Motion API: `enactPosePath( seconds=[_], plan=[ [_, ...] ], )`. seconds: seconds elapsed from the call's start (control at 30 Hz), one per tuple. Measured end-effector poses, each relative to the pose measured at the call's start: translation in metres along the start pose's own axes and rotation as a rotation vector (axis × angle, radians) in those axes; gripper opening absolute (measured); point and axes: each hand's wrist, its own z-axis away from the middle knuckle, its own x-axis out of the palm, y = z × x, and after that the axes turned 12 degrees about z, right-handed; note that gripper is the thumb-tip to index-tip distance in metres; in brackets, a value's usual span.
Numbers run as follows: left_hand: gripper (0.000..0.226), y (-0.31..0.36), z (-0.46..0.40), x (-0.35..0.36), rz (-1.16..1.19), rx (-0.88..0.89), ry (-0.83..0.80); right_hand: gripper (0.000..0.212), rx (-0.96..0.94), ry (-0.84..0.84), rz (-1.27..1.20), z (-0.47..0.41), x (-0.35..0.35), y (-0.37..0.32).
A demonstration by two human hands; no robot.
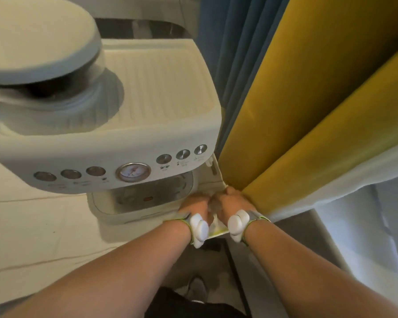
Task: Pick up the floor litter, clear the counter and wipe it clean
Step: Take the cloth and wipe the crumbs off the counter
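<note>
My left hand (pixel 194 206) and my right hand (pixel 231 203) are pressed close together at the right end of the white counter (pixel 32 226), just in front of the coffee machine's base. Both have their fingers curled around a small white packet (pixel 216 228) with a green-yellow edge, which shows between my wrists. Most of the packet is hidden under my hands, and the picture is blurred there. Each wrist carries a white band device.
A cream espresso machine (pixel 115 143) with round buttons and a gauge fills the counter ahead and to the left. Blue and mustard curtains (pixel 296 111) hang right beside my right hand. Dark floor and a shoe (pixel 197 289) show below the counter edge.
</note>
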Motion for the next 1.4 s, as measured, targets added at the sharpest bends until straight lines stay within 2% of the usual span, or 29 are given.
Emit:
enactPosePath(
  seconds=[0.13, 0.23, 0.47, 0.63, 0.93, 1.2, 1.33, 1.4],
  plan=[
    [0.039, 0.005, -0.012, 0.015, 0.021, -0.104, 0.009, 0.041, -0.058, -0.044, 0.053, -0.018, 0.005, 0.011],
    [0.041, 0.005, -0.017, 0.022, 0.033, -0.081, 0.100, 0.043, -0.098, -0.003, 0.099, -0.026, 0.013, 0.019],
    [0.057, -0.010, -0.010, 0.030, -0.122, 0.025, 0.097, 0.052, -0.116, 0.051, 0.076, -0.019, 0.022, 0.018],
    [0.054, -0.028, 0.010, 0.032, -0.162, 0.042, 0.071, 0.053, -0.119, 0.024, 0.088, -0.008, 0.024, 0.001],
    [0.054, -0.082, 0.058, 0.021, -0.284, 0.076, 0.091, 0.051, -0.063, 0.034, 0.068, 0.021, 0.039, -0.071],
    [0.053, -0.168, 0.119, -0.005, -0.220, 0.040, 0.155, 0.043, -0.117, 0.097, 0.082, 0.042, 0.056, -0.176],
    [0.056, -0.214, 0.146, -0.020, -0.186, 0.012, 0.181, 0.051, -0.167, 0.127, 0.131, 0.050, 0.065, -0.228],
    [0.055, -0.232, 0.155, -0.026, -0.166, 0.006, 0.185, 0.045, -0.173, 0.127, 0.089, 0.053, 0.066, -0.247]
  ],
)
